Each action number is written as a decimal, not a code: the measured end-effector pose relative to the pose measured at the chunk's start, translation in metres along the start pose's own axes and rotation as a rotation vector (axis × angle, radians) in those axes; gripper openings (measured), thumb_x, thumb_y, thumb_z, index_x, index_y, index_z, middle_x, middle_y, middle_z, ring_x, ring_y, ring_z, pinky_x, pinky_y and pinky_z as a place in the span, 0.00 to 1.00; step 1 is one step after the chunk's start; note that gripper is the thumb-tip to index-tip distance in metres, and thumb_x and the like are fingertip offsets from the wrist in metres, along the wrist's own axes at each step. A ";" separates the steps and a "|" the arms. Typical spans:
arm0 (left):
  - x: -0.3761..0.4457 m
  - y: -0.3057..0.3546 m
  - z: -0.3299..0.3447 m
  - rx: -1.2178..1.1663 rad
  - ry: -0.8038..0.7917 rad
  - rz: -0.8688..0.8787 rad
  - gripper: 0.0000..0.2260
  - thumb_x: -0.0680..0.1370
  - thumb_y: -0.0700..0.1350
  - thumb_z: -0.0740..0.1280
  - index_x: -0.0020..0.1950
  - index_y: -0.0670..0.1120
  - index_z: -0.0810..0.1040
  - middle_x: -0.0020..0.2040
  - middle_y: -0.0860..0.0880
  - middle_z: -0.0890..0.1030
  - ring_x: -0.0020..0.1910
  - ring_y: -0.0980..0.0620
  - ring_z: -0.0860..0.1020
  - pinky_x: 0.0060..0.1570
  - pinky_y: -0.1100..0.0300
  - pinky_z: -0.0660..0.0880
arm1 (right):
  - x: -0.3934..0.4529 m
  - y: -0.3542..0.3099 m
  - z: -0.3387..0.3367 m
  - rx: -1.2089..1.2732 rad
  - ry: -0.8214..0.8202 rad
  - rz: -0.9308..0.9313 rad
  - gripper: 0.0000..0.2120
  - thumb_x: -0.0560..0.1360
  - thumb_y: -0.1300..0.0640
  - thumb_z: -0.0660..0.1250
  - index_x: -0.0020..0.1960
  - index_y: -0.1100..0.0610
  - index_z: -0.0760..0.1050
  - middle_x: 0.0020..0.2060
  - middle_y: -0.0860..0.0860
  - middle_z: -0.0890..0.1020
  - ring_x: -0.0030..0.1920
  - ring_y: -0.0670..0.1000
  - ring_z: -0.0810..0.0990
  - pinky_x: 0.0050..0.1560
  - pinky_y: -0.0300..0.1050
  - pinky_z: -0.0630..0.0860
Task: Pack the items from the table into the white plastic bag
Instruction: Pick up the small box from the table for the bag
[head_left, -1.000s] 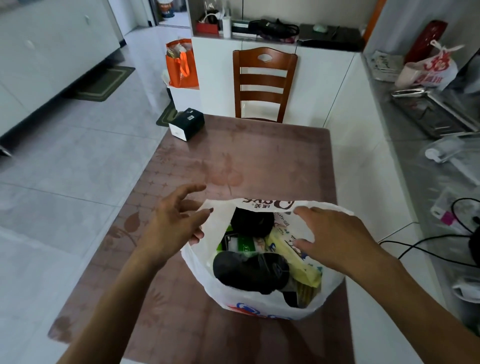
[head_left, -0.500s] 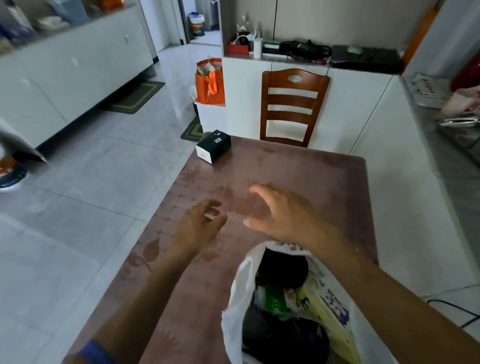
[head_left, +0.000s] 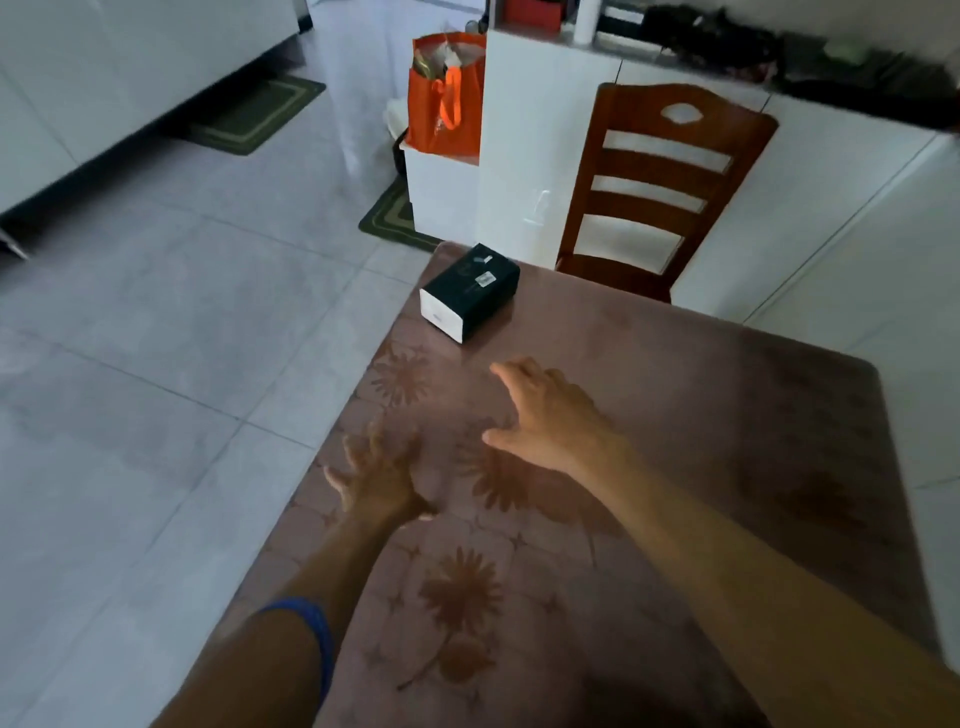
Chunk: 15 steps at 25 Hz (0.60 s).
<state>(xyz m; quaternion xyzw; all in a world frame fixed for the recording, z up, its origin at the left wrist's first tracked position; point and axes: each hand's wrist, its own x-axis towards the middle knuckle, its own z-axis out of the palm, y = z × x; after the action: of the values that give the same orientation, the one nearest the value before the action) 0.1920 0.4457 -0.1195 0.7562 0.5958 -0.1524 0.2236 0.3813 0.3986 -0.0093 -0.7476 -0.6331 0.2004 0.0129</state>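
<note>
A black box with a white end (head_left: 470, 292) lies at the far left corner of the brown flower-patterned table (head_left: 727, 415). My right hand (head_left: 550, 415) hovers over the table a short way in front of the box, fingers spread, holding nothing. Nearer to me, by the table's left edge, my left hand (head_left: 376, 475) is blurred, with its fingers apart and nothing in it. The white plastic bag is out of view.
A brown wooden chair (head_left: 660, 192) stands at the table's far side against white cabinets (head_left: 530, 156). An orange bag (head_left: 447, 93) sits on a low white unit (head_left: 441, 197) beyond the table. Grey tiled floor (head_left: 156, 364) lies to the left.
Both hands have left the white bag and stretched forward towards the black box. The view has swung up and left, so the bag has dropped out of the frame.
</note>
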 end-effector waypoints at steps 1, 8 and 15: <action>0.004 -0.004 0.004 -0.017 -0.040 -0.006 0.51 0.62 0.64 0.76 0.76 0.65 0.45 0.79 0.48 0.39 0.77 0.36 0.38 0.68 0.29 0.50 | 0.021 -0.002 0.006 -0.058 0.021 -0.007 0.38 0.72 0.43 0.70 0.74 0.51 0.55 0.73 0.52 0.63 0.68 0.59 0.68 0.62 0.57 0.72; 0.020 -0.005 0.014 0.002 -0.077 0.022 0.53 0.64 0.64 0.74 0.76 0.63 0.40 0.78 0.46 0.34 0.75 0.32 0.37 0.66 0.29 0.57 | 0.175 -0.017 0.012 -0.357 0.129 -0.091 0.47 0.71 0.66 0.68 0.79 0.50 0.43 0.79 0.53 0.46 0.74 0.64 0.56 0.68 0.64 0.64; 0.019 -0.007 0.017 0.041 -0.071 0.053 0.52 0.65 0.65 0.72 0.76 0.61 0.39 0.78 0.44 0.34 0.75 0.30 0.37 0.66 0.28 0.57 | 0.223 0.000 0.008 -0.559 0.048 -0.025 0.40 0.70 0.62 0.71 0.76 0.53 0.55 0.74 0.56 0.61 0.70 0.65 0.64 0.66 0.63 0.67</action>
<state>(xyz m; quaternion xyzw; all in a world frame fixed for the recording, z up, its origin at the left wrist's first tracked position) 0.1901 0.4541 -0.1444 0.7703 0.5640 -0.1853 0.2327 0.4049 0.6087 -0.0799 -0.7188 -0.6726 -0.0002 -0.1762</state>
